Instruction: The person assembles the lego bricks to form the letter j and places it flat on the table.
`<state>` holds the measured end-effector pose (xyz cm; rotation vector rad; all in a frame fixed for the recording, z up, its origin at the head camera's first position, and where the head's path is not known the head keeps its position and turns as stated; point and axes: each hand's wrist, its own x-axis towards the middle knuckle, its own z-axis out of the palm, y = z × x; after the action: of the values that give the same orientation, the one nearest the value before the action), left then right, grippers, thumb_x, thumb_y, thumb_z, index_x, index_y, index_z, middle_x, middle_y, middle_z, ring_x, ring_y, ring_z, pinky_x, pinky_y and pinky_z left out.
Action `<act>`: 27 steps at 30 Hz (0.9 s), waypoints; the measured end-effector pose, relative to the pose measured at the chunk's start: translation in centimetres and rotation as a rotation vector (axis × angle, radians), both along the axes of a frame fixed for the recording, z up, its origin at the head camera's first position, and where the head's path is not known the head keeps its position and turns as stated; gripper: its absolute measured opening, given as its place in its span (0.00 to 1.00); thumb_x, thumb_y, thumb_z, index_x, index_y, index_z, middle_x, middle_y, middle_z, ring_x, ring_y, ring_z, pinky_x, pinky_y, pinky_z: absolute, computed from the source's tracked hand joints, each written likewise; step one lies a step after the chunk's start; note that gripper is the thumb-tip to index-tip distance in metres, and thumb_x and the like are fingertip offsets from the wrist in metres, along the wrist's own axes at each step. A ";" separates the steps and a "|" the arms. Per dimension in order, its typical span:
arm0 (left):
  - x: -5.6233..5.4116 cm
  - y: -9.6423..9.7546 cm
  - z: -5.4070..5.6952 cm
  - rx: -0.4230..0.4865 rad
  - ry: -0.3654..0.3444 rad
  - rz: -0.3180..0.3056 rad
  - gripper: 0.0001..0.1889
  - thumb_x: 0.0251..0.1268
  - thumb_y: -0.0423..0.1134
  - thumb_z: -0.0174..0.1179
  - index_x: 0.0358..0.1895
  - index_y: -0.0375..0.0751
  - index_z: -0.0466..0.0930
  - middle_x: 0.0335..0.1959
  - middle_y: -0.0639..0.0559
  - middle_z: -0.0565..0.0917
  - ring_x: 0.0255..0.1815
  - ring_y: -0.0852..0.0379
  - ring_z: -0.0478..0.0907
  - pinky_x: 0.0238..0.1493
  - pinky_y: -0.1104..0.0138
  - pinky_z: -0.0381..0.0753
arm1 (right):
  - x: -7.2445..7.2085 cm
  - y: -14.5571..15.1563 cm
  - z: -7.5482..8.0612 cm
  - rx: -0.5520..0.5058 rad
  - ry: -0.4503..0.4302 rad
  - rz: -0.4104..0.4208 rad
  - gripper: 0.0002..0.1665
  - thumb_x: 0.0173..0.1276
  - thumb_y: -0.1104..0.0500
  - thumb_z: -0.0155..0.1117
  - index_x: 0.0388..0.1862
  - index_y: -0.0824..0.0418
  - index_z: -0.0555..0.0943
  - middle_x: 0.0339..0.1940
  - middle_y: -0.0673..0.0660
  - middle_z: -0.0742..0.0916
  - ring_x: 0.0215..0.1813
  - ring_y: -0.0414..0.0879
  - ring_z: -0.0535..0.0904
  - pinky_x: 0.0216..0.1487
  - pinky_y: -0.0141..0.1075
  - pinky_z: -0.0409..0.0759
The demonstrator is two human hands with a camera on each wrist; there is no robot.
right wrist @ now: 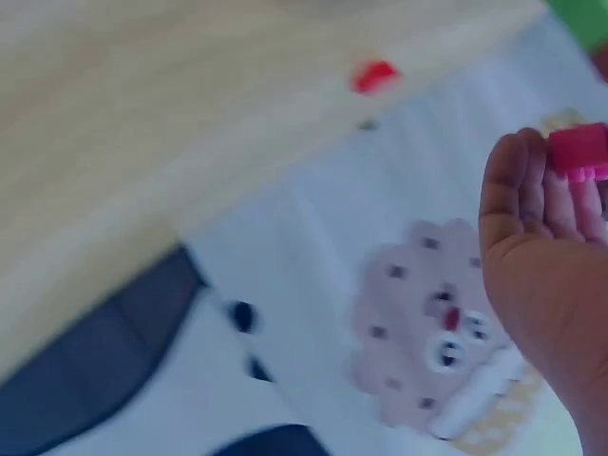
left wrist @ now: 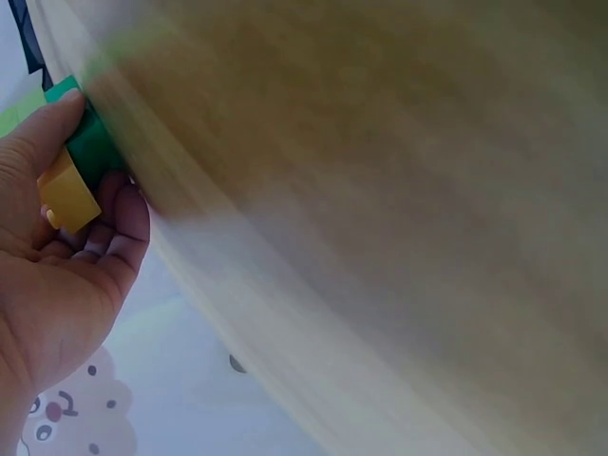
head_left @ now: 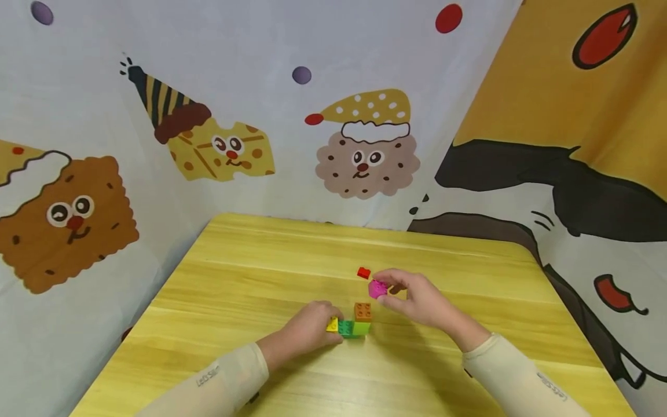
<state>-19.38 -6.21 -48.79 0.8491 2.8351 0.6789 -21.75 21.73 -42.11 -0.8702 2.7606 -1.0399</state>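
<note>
My left hand (head_left: 314, 324) grips the left end of a small brick build, its thumb on the green brick (left wrist: 93, 142) and a yellow brick (left wrist: 68, 195) beside the palm. In the head view the green brick (head_left: 345, 328) runs along the bottom, with the yellow one (head_left: 332, 324) at its left. At its right end a lime brick (head_left: 362, 328) carries an orange brick (head_left: 363, 311) on top. Behind the build, my right hand (head_left: 414, 297) pinches a pink brick (head_left: 377, 289) between thumb and fingers, above the table. The right wrist view shows this pink brick (right wrist: 578, 149) at the fingertips.
A small red brick (head_left: 363, 273) lies on the wooden table (head_left: 250, 255) just beyond the pink one. Behind the table hangs a printed cloth (head_left: 281, 150) with cartoon snacks. Its folds border the table's left, back and right edges.
</note>
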 end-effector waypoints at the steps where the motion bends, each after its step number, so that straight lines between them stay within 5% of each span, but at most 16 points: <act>1: 0.0 -0.1 0.0 0.003 0.003 0.001 0.20 0.58 0.46 0.81 0.51 0.44 0.91 0.48 0.50 0.91 0.47 0.56 0.86 0.50 0.66 0.88 | 0.4 -0.3 0.5 0.008 0.014 0.033 0.24 0.75 0.53 0.73 0.67 0.54 0.83 0.54 0.46 0.91 0.50 0.42 0.85 0.47 0.34 0.86; 6: 0.0 -0.2 0.1 0.004 0.001 0.000 0.19 0.59 0.46 0.81 0.51 0.44 0.91 0.45 0.52 0.91 0.42 0.60 0.83 0.43 0.71 0.85 | 1.6 -1.8 1.3 0.099 0.100 0.144 0.22 0.76 0.51 0.72 0.66 0.53 0.84 0.55 0.44 0.91 0.53 0.42 0.87 0.52 0.36 0.87; 13: 0.0 -0.2 0.2 0.016 -0.014 -0.003 0.18 0.59 0.46 0.81 0.50 0.43 0.91 0.43 0.53 0.90 0.39 0.64 0.79 0.40 0.74 0.82 | 2.0 -2.4 0.7 0.081 0.150 0.152 0.24 0.73 0.54 0.75 0.66 0.55 0.84 0.55 0.47 0.92 0.53 0.41 0.88 0.53 0.41 0.90; 19: -0.1 -0.1 0.4 0.023 -0.014 -0.010 0.18 0.60 0.45 0.80 0.50 0.43 0.91 0.43 0.53 0.90 0.38 0.65 0.78 0.39 0.75 0.81 | 2.3 -2.3 -0.3 0.052 0.301 0.194 0.32 0.70 0.57 0.77 0.72 0.57 0.82 0.61 0.58 0.91 0.60 0.53 0.90 0.58 0.45 0.91; 27: -0.1 -0.1 0.3 0.026 -0.020 -0.009 0.18 0.60 0.45 0.80 0.50 0.42 0.91 0.43 0.52 0.90 0.39 0.65 0.79 0.40 0.75 0.81 | 2.8 -2.0 -2.2 -0.016 0.356 0.156 0.37 0.68 0.59 0.78 0.75 0.57 0.79 0.61 0.65 0.90 0.58 0.56 0.91 0.56 0.44 0.91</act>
<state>-19.51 -6.29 -48.49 0.8542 2.8094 0.7201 -18.91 19.70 -44.35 -1.3695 2.8986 -0.9624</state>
